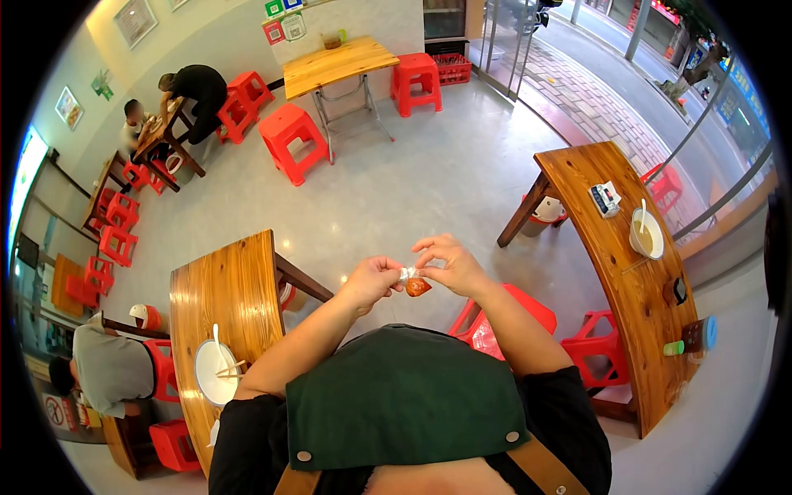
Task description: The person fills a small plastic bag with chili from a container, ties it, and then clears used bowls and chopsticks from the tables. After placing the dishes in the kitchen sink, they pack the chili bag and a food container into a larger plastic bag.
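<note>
Near left there's a wooden table [235, 280], and all it carries is a white bowl [210, 375] with a spoon [218, 338] and chopsticks [233, 368] resting in it. The long table [590, 247] on the right is busier: a bowl of broth [648, 237] with its own spoon, a small white box [605, 199] just beyond it, plus a few little items near its close end, too small to tell. The far table [334, 64] holds one small cup [333, 40]. Red stools [290, 140] sit on the pale glossy floor [412, 181].
</note>
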`<state>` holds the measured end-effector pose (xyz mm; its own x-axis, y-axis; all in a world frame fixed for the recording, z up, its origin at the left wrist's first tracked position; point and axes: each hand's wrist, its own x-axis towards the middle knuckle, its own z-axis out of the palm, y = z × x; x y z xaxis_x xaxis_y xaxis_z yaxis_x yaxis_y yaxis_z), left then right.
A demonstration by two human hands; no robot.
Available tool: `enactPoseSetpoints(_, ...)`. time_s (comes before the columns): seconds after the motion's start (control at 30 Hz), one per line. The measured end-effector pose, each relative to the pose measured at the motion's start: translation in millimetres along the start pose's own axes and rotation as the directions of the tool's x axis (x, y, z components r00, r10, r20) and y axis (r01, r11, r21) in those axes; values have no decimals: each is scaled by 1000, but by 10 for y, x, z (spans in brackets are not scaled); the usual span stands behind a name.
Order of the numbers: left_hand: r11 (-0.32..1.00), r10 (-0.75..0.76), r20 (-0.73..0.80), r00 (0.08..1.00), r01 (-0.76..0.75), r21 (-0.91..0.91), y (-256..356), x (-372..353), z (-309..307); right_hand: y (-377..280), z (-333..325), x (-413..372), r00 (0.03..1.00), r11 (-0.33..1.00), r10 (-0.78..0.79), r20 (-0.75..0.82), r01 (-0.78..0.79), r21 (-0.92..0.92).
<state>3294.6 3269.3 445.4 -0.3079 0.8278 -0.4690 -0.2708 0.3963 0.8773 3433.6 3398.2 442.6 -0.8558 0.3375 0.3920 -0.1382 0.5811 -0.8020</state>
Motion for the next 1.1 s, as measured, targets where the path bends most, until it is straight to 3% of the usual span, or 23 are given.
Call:
enactPoseSetpoints(0.13, 999, 42, -45, 998, -42, -1, 23, 4, 2, 0, 29, -12, 988, 997, -49, -146, 39, -73)
enactPoseSetpoints(0.23, 994, 99, -90, 991, -94, 57, 29, 2, 13, -8, 144, -51, 987, 998, -60, -150, 55, -35)
enactPoseSetpoints(0.4, 974, 220, -74, 973, -223, -32, -148, 82, 39, -86, 293, -70, 952, 933, -193, -237, 104, -344)
enactPoseSetpoints(0.57, 949, 246, -74, 966, -256, -184, -107, 61, 119, -216, 365, -48, 905, 932, -108, -412, -53, -360)
enactPoseSetpoints(0.73, 825, 408, -278, 870, -482, -296, -99, 117, 226, -206, 363, 30, 891, 943, 4, -454, -154, -293)
enactPoseSetpoints(0.8, 825, 388, -262, 884, -460, -329, -78, 120, 230, -145, 387, 59, 869, 986, 132, -477, -167, -31)
enactPoseSetpoints(0.97, 873, 338, -133, 932, -363, -325, -75, 125, 152, -89, 403, 10, 861, 974, 117, -495, -198, -113)
enactPoseSetpoints(1.03, 929, 242, -134, 961, -269, -253, -62, 60, 179, -51, 398, -7, 853, 975, 119, -508, -198, -102)
enactPoseSetpoints(1.07, 930, 242, -133, 961, -269, -251, -99, 85, 138, -39, 384, -19, 868, 972, 121, -481, -203, -122)
enactPoseSetpoints(1.1, 942, 309, -89, 947, -318, -111, -158, 137, 62, -26, 373, -25, 883, 968, 123, -452, -208, -142)
